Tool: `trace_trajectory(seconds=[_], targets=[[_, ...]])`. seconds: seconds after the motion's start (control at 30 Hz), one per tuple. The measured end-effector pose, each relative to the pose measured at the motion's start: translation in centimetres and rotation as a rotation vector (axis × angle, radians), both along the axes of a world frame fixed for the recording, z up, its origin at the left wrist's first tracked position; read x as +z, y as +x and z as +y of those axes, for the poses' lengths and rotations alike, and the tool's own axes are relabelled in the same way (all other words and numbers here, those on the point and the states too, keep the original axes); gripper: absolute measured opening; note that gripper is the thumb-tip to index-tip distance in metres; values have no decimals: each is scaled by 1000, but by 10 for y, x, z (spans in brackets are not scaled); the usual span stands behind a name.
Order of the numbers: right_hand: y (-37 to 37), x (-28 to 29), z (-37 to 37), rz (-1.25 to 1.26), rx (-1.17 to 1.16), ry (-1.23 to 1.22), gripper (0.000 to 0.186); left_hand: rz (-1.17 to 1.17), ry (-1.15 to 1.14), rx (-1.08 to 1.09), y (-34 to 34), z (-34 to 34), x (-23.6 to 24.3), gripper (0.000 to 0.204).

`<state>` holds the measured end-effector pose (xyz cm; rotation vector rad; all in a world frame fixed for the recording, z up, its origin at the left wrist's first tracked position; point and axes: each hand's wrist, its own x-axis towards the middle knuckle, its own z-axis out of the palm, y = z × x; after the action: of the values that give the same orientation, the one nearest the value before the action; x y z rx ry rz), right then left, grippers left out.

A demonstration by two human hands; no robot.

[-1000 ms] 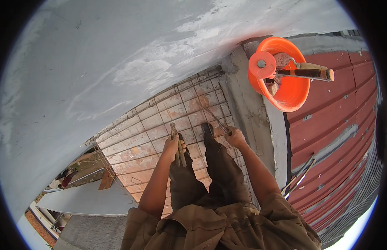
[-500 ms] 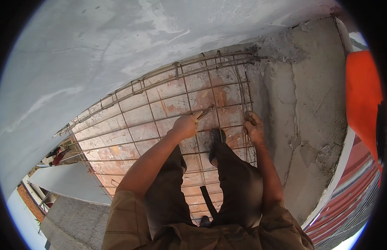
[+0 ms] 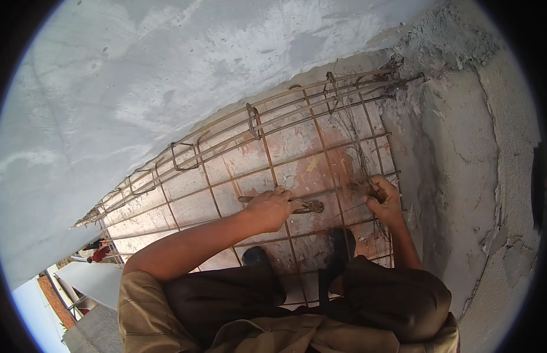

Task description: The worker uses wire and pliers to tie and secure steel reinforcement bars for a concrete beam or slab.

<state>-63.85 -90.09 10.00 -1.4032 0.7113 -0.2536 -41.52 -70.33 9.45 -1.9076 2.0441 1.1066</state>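
Observation:
My left hand [image 3: 269, 209] is closed around a pair of rusty pincers [image 3: 312, 206], whose jaws point right over the rebar grid [image 3: 320, 138]. One handle end sticks out to the left of my fist. At the right side of the grid, my right hand [image 3: 385, 201] pinches thin tie wire at the lower part of a loose wire bundle [image 3: 355, 132]. This bundle hangs across the bars from the far rebar beam cage. How many strands my fingers hold cannot be made out.
A smooth grey concrete wall [image 3: 138, 88] slopes along the far side. Rough concrete [image 3: 462, 176] rises on the right. Reddish stained formwork boards [image 3: 297, 170] lie under the bars. My shoes [image 3: 342, 244] stand among the bars. A person in red [image 3: 100, 254] is far off at left.
I have crouched lower, with my knees bent out and the grid closer. Both hands stay near the right part of the grid; the pincers have turned to point right.

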Motion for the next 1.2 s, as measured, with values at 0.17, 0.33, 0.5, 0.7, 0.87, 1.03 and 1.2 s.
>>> trace_trajectory(seconds=[0.17, 0.33, 0.5, 0.7, 0.87, 1.03, 1.2], targets=[[-11, -7, -4, 18, 70, 53, 26, 155, -29, 49, 6, -7, 6, 45], [-17, 12, 9, 34, 4, 173, 26, 133, -171, -26, 3, -7, -8, 46], [-9, 1, 29, 87, 104, 73, 30, 382, -200, 325, 9, -25, 4, 50], [4, 6, 39, 148, 190, -66, 24, 1305, 16, 919, 12, -80, 51, 59], [-1, 4, 34, 131, 146, 26, 20, 1400, -112, 1328, 36, -73, 63, 49], [-3, 29, 37, 74, 160, -29, 19, 1190, -295, 1333, 54, -79, 80, 33], [-17, 52, 26, 172, 253, 26, 19, 803, -807, 1317, 89, -77, 144, 29]])
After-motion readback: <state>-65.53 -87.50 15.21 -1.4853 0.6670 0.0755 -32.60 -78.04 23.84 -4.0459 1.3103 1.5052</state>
